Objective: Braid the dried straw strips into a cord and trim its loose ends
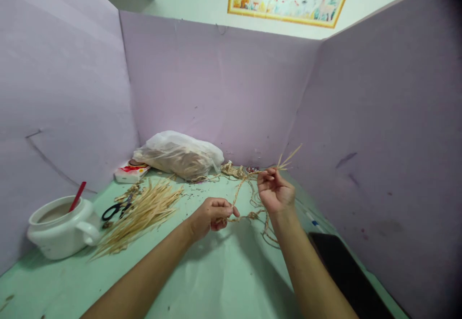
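My left hand is closed in a pinch on a twisted straw cord above the table. From there the cord runs up and across to my right hand. The fingers of my right hand are closed round the cord's far end, and loose straw ends fan out beyond them. Another stretch of cord with a knot trails from beside my left hand toward my right wrist. Thin loops of cord lie on the table, partly hidden behind my right forearm.
At left lie a pile of straw strips, black-handled scissors and a white pot with a red stick. Behind are a filled plastic bag and a tissue pack. A black flat object lies right. Purple panels enclose the table.
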The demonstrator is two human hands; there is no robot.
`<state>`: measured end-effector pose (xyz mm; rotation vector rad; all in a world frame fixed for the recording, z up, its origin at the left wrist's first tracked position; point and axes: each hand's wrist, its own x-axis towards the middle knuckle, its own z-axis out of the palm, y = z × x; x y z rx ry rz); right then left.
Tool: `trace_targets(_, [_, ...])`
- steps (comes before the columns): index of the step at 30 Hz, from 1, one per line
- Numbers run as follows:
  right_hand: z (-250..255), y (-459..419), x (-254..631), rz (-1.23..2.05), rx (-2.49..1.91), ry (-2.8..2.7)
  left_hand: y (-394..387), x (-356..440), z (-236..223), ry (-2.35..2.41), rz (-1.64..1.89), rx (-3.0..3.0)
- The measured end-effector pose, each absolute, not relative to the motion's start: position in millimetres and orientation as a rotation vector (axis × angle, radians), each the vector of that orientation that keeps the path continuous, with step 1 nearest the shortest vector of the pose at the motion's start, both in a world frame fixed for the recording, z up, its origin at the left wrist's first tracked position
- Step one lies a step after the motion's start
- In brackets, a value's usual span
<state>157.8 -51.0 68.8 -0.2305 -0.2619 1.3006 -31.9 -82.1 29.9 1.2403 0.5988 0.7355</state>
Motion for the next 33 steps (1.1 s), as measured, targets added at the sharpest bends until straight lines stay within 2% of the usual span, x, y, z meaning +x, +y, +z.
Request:
trace_targets(14, [72, -47, 200, 1.107, -0.325, -0.456, -64, -35, 12, 0.947, 0.639, 1.172])
trace_targets(23, [89, -60, 259, 0.839, -0.285, -0.264, -54, -54, 6, 1.258, 0.681, 1.265])
trace_targets(27, [89, -63, 241, 0.985, -0.509, -0.466, -47, -64, 20, 1.447, 0.750, 1.403])
trace_targets(29, [84, -66, 211, 1.185, -0.820, -0.723, -49, -65, 30, 1.538, 0.814, 1.482])
trace_targets(33, [68, -73, 144, 1.344, -1.010, -1.119, -70, -63, 61, 1.605, 1.086, 1.771])
